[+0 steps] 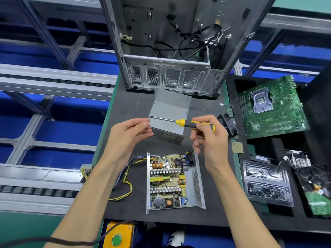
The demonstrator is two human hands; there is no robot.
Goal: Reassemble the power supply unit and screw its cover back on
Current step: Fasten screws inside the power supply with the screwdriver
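Observation:
The open power supply base (197, 178) lies on the black mat near me, its circuit board (168, 179) exposed and its cable bundle (125, 183) trailing left. The grey metal cover (170, 108) lies farther back, apart from the base. My right hand (206, 135) grips the yellow-and-black handle of a screwdriver (193, 123), held level above the cover with its shaft pointing left. My left hand (130, 131) is at the tip, fingers pinched together there. Whether a screw sits between the fingertips is too small to tell.
An empty computer case (170, 51) stands at the back of the mat. A black fan (228, 124), a green motherboard (274, 108) and a CPU chip (237, 147) lie to the right. A clear plastic tray of screws (266, 185) and a hard drive (315, 190) sit at the lower right.

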